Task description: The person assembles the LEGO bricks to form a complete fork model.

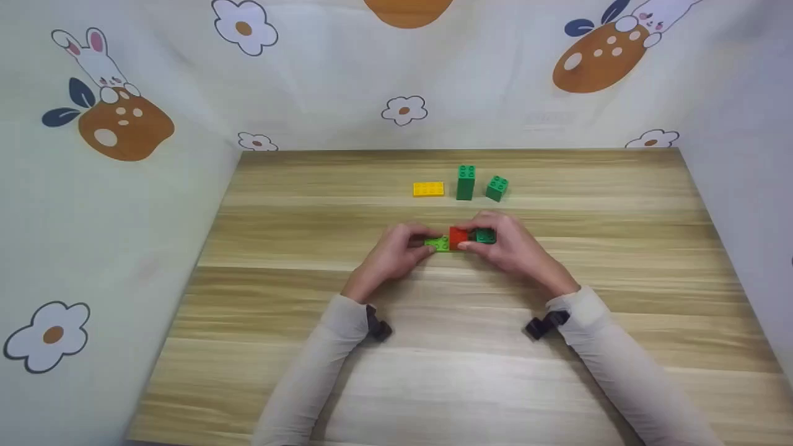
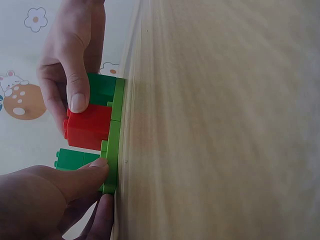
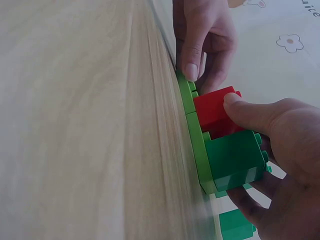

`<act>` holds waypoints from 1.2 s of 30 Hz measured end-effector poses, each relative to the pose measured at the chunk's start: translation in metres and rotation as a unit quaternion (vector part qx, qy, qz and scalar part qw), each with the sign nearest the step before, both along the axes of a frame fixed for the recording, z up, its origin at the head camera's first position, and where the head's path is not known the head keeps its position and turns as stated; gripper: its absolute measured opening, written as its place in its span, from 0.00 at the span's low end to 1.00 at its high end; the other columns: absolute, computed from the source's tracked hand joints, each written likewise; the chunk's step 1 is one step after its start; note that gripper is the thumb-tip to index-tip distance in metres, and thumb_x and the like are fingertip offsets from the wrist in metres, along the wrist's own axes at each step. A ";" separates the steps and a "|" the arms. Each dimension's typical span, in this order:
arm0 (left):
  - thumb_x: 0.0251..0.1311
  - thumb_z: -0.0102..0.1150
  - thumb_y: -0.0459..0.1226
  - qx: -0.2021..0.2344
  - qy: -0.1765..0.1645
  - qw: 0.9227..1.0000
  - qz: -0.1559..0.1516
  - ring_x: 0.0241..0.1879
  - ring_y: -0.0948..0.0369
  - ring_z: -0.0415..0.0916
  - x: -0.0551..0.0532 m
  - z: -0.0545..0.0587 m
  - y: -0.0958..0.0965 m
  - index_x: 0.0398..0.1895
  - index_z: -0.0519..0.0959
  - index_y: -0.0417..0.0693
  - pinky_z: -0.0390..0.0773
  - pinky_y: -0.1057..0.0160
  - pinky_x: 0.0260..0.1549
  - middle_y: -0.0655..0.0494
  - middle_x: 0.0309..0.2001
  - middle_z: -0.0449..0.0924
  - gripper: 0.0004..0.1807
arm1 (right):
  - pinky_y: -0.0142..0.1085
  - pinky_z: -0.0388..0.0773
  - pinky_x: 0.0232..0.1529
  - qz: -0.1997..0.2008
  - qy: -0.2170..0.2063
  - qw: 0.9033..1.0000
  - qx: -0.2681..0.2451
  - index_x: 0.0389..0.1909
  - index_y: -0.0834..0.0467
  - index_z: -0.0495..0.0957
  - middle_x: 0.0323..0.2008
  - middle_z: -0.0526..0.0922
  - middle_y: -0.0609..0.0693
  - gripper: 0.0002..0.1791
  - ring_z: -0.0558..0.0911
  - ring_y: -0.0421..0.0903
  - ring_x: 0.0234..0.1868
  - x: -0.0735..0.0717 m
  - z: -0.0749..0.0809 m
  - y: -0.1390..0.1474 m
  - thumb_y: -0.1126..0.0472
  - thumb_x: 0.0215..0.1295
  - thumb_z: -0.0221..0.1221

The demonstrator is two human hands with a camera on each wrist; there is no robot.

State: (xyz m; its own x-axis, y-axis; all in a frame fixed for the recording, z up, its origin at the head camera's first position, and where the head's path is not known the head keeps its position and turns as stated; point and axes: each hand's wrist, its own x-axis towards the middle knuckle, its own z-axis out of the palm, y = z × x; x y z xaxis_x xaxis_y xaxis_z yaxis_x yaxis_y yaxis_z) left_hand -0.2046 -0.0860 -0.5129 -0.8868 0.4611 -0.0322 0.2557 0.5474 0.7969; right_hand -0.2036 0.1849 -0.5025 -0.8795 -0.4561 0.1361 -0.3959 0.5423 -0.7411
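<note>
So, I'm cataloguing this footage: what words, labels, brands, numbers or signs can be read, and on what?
"uice": on the patterned wall, cut by the right wrist view's top edge.
Faint mark: on the wall, too blurred to read.
Blocks: none readable.

Person, long sleeves, pale beige to off-white. Left sleeve (image 1: 313,371) at lower left of centre in the head view, right sleeve (image 1: 638,371) at lower right. Fabric plain, lightly creased; right cuff (image 1: 579,303) bunched, a bit lighter. Small black blocky device at each wrist, left device (image 1: 379,327) and right device (image 1: 545,325), lower middle of frame; details too blurred. Left hand (image 1: 396,253) and right hand (image 1: 507,243) bare. Short rounded thumbnails, visible in both wrist views.
</note>
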 end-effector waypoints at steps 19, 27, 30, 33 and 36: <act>0.71 0.70 0.34 0.002 -0.003 1.000 -0.026 0.64 0.58 0.84 -0.004 0.000 -0.009 0.64 0.86 0.49 0.81 0.56 0.70 0.52 0.62 0.88 0.19 | 0.48 0.82 0.65 0.003 -0.011 1.000 -0.015 0.60 0.49 0.88 0.55 0.90 0.47 0.22 0.86 0.48 0.57 -0.002 -0.004 0.001 0.49 0.68 0.75; 0.71 0.69 0.33 -0.003 -0.009 0.999 -0.037 0.66 0.57 0.83 -0.005 0.002 -0.010 0.65 0.86 0.49 0.79 0.56 0.72 0.52 0.63 0.88 0.20 | 0.51 0.81 0.68 0.000 -0.019 1.000 -0.020 0.63 0.52 0.87 0.59 0.89 0.49 0.26 0.85 0.50 0.61 -0.003 0.000 0.002 0.46 0.68 0.75; 0.71 0.69 0.32 0.006 -0.011 0.999 -0.040 0.66 0.58 0.83 -0.005 0.001 -0.010 0.65 0.86 0.48 0.79 0.57 0.71 0.52 0.63 0.88 0.20 | 0.53 0.82 0.67 -0.009 -0.027 0.999 -0.042 0.63 0.55 0.86 0.60 0.89 0.51 0.27 0.86 0.50 0.60 -0.005 0.003 0.005 0.44 0.70 0.72; 0.71 0.68 0.32 0.016 -0.012 0.999 -0.044 0.67 0.58 0.83 -0.005 0.000 -0.010 0.65 0.86 0.47 0.80 0.58 0.70 0.51 0.64 0.87 0.20 | 0.53 0.84 0.64 -0.028 -0.022 0.997 -0.070 0.62 0.57 0.86 0.58 0.90 0.53 0.24 0.88 0.50 0.57 -0.008 0.005 0.009 0.47 0.74 0.70; 0.71 0.68 0.31 0.016 -0.015 0.999 -0.044 0.67 0.57 0.83 -0.005 0.001 -0.010 0.65 0.85 0.47 0.80 0.59 0.70 0.50 0.64 0.87 0.20 | 0.48 0.86 0.62 -0.059 -0.009 0.994 -0.088 0.61 0.57 0.87 0.55 0.91 0.52 0.20 0.88 0.47 0.55 -0.012 0.007 0.014 0.50 0.76 0.68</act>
